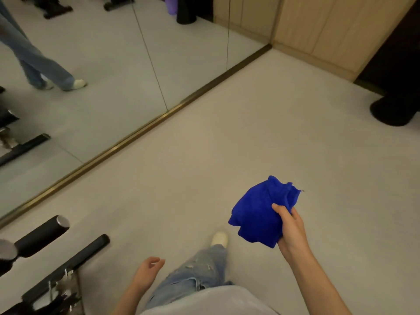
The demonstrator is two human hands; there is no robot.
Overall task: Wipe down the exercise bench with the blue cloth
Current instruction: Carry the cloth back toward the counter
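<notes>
My right hand (292, 228) grips a bunched-up blue cloth (259, 212), held out above the pale floor at the lower right. My left hand (147, 272) hangs low near my thigh, fingers loosely curled and apart, holding nothing. Only one end of the exercise bench (56, 269) shows at the bottom left: a black foam roller with a silver end cap, a black floor bar and some metal frame parts. Its padded top is out of view. Both hands are well apart from it.
A large wall mirror (102, 76) with a brass base strip runs diagonally from left to upper right, reflecting legs in jeans and gym gear. Wooden panelling (318, 30) stands at the back right, with a black object (395, 110) on the floor. My leg in jeans steps forward.
</notes>
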